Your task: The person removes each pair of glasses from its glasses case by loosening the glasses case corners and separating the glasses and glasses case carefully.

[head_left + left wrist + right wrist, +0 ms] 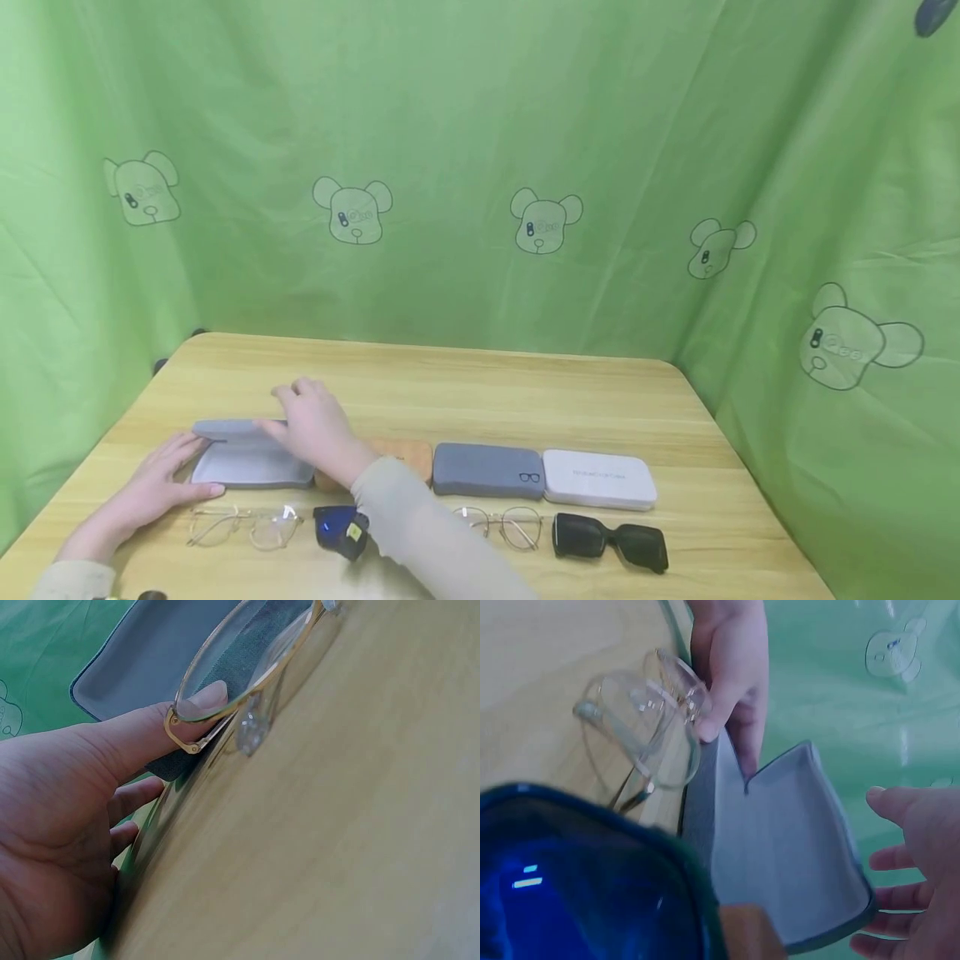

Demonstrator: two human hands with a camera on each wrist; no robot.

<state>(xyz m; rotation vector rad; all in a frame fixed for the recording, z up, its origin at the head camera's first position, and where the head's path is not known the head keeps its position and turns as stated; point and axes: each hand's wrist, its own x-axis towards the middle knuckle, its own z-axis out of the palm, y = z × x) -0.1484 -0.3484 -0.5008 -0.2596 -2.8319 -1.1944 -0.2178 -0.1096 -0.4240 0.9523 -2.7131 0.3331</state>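
A grey glasses case (251, 467) lies with its lid raised at the left end of a row of cases, its pale inside showing. My left hand (153, 490) grips its left end, thumb along the front edge, fingers behind. Above the case's right part is my right hand (318, 425), fingers extended; in the right wrist view they are beside the lid (802, 840) edge, and contact is unclear. Thin-framed clear glasses (273, 531) lie in front of the case. Near my right forearm sit blue-lensed sunglasses (337, 529), partly covered by the sleeve.
To the right stand an orange case (412, 467), partly behind my arm, a dark grey case (480, 471) and a white case (600, 479). In front lie round gold-rimmed glasses (520, 527) and black sunglasses (577, 536). A green curtain (450, 125) surrounds the wooden table (525, 392).
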